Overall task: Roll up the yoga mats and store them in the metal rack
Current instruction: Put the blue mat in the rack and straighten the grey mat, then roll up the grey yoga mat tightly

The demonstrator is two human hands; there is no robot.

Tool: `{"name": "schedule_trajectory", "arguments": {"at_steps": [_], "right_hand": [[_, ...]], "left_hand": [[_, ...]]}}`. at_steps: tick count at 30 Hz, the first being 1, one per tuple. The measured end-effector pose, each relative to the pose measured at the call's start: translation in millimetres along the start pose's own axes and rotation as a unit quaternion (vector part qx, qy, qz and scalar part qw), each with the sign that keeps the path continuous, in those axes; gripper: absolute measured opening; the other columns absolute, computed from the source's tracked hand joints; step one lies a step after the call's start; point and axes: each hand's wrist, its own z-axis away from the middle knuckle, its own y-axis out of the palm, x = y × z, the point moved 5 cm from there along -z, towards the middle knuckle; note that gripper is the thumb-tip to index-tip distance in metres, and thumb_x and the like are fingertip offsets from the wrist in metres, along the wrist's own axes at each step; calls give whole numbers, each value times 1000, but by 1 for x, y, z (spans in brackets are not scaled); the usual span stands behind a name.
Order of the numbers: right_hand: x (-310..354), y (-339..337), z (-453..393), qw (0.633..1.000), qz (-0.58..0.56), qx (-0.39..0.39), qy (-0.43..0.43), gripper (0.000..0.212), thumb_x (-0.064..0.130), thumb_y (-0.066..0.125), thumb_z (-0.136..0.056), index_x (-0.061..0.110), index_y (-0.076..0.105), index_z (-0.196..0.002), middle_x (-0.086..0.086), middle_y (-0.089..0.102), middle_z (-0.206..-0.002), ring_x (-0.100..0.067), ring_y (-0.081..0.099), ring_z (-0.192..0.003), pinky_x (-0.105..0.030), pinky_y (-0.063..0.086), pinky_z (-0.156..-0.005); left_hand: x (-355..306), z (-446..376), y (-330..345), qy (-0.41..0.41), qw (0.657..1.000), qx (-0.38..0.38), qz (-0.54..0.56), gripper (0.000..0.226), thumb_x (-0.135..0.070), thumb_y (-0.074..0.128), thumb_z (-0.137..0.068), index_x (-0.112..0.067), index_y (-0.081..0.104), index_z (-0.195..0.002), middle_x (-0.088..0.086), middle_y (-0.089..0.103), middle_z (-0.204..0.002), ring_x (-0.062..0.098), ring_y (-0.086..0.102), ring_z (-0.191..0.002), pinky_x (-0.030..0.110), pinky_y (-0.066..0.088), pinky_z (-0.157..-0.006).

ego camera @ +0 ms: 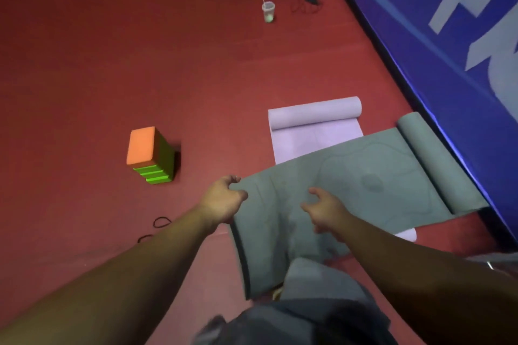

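The picture is dim and warm, with a soft grain all over. The red floor [112, 50] is darkest in the upper left of the frame and lighter near the middle. My forearms at the bottom are in deep shadow, and my left hand [222, 199] and right hand [326, 211] are slightly smeared. The stacked blocks [150, 155] cast a short dark shadow to their right. The blue banner [448, 45] in the upper right is blurred, with a thin glare line along its lower edge. Straight lines bend towards the edges.
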Motion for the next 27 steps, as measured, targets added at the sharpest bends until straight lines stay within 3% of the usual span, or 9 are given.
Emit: {"name": "schedule_trajectory", "arguments": {"at_steps": [4, 8, 10, 13, 15, 17, 21, 24, 27], "right_hand": [[58, 2, -32, 999, 40, -20, -27, 55, 25, 60, -93, 22, 46, -146, -10, 63, -94, -24, 61, -65, -41, 61, -64], [91, 8, -69, 998, 30, -52, -11, 56, 29, 61, -94, 23, 45, -147, -4, 65, -97, -15, 60, -55, -24, 52, -49], [95, 15, -90, 997, 10, -79, 12, 57, 33, 63, -93, 21, 46, -146, -8, 68, -108, -14, 58, -58, -18, 48, -55], [98, 33, -113, 990, -20, -128, 50, 54, 32, 65, -95, 16, 50, -144, -8, 66, -128, -10, 62, -78, -9, 41, -71], [107, 53, -118, 979, -58, -174, 90, 46, 23, 64, -96, 12, 54, -140, -7, 65, -127, -23, 66, -105, -7, 43, -82], [117, 82, -116, 963, -69, -208, 155, 50, 27, 61, -98, 13, 51, -144, -12, 61, -135, -29, 60, -120, -24, 46, -99], [157, 151, -116, 951, -64, -194, 233, 58, 36, 57, -99, 19, 41, -152, -11, 46, -151, -27, 48, -134, -24, 32, -108], [180, 185, -114, 943, -110, -204, 237, 56, 32, 57, -100, 19, 42, -152, -13, 42, -153, -29, 44, -138, -24, 31, -108], [179, 213, -108, 931, -157, -224, 242, 53, 29, 54, -100, 24, 42, -152, -18, 47, -151, -24, 16, -154, -27, 27, -116]], "left_hand": [[-46, -52, -44, 32, 998, -9, -60, 49, -11, 54, -96, -19, 48, -144, 4, 53, -77, 20, 52, -64, 32, 48, -58], [-86, -127, -55, 68, 987, 39, -139, 49, -11, 54, -94, -18, 50, -143, 4, 56, -74, 22, 54, -62, 30, 49, -59], [-106, -169, -55, 113, 970, 67, -204, 50, -11, 56, -92, -18, 51, -142, 4, 57, -68, 16, 53, -50, 21, 45, -50], [-129, -234, -54, 188, 935, 111, -279, 50, -12, 58, -91, -17, 54, -140, 19, 69, -104, 19, 67, -63, 21, 50, -59], [-139, -274, -62, 236, 896, 158, -342, 48, -13, 60, -90, -16, 57, -138, 16, 64, -128, 33, 69, -100, 31, 54, -88], [-149, -293, -74, 286, 845, 229, -389, 42, -12, 60, -93, -14, 59, -134, 11, 67, -124, 35, 67, -106, 37, 53, -91], [-172, -303, -107, 368, 727, 361, -453, 34, -22, 54, -103, -2, 64, -128, 1, 62, -123, 11, 53, -111, -5, 31, -83], [-175, -317, -107, 388, 669, 375, -511, 32, -15, 55, -101, -8, 64, -131, 6, 62, -137, 23, 57, -125, 19, 41, -100], [-165, -323, -98, 401, 628, 389, -542, 40, -14, 58, -96, -13, 61, -135, 9, 58, -141, 26, 57, -125, 29, 44, -101]]}}
